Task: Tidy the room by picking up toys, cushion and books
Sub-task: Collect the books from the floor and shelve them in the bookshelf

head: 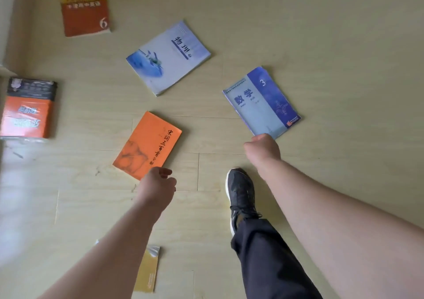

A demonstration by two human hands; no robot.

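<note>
Right hand (262,147) is curled tight on the near corner of the blue-and-grey paperback maths book (261,102), right of centre on the pale wood floor (344,46). The fingers are tucked under, so just how they pinch I can't tell. It's a thin, light book with a floppy cover. Held by one corner it'll likely droop, so the spine edge looks the firmer hold.

Left hand (158,184) hangs loosely curled, holding nothing, just over the near corner of the orange paperback with black calligraphy (149,145). That one lies flat and probably slick, so lifting at the corner looks the way in.

Farther off are a pale blue glossy textbook (168,57) and a red-and-yellow book (85,7). At left lies a thick orange-and-black book (28,108), and nearest a yellow booklet (148,269). A black trainer (241,193) is planted between the arms, and nothing seems to block either reach.
</note>
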